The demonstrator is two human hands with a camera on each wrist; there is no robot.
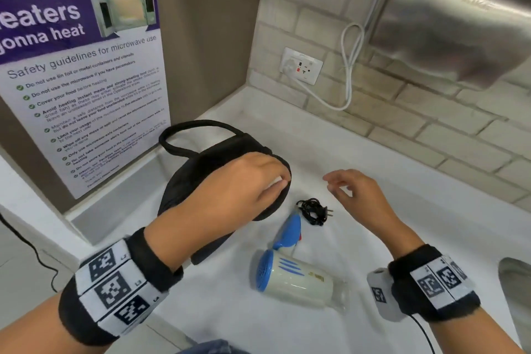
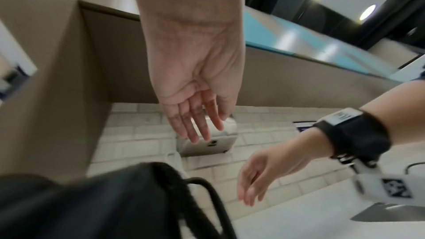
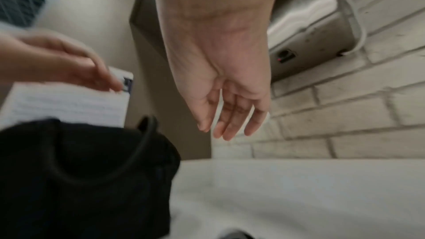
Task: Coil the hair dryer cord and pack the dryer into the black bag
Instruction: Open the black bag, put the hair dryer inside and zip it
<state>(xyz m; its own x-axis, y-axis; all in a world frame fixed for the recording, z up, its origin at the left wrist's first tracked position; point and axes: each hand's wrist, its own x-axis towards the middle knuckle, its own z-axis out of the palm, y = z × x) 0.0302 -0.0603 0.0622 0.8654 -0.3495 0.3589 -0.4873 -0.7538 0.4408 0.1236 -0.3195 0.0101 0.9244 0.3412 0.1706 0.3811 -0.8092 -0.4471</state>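
Note:
The white and blue hair dryer [image 1: 298,279] lies on its side on the white counter [image 1: 373,152], its blue handle [image 1: 287,231] folded toward the black bag. Its black cord [image 1: 313,211] sits coiled in a small bundle by the handle, plug prongs pointing right. The black bag [image 1: 218,169] lies to the left, its strap looped behind it. My left hand [image 1: 275,181] hovers over the bag's rim with straight fingers [image 2: 195,124] and holds nothing; the bag [image 2: 115,203] is below it. My right hand [image 1: 336,184] hangs open above the counter, right of the bag [image 3: 80,170], with relaxed fingers [image 3: 225,121].
A microwave safety poster [image 1: 80,75] leans on the left wall. A wall socket [image 1: 301,66] with a white cable [image 1: 349,66] sits on the tiled back wall. A steel hand dryer [image 1: 448,17] hangs at upper right. A sink edge [image 1: 517,296] shows at far right.

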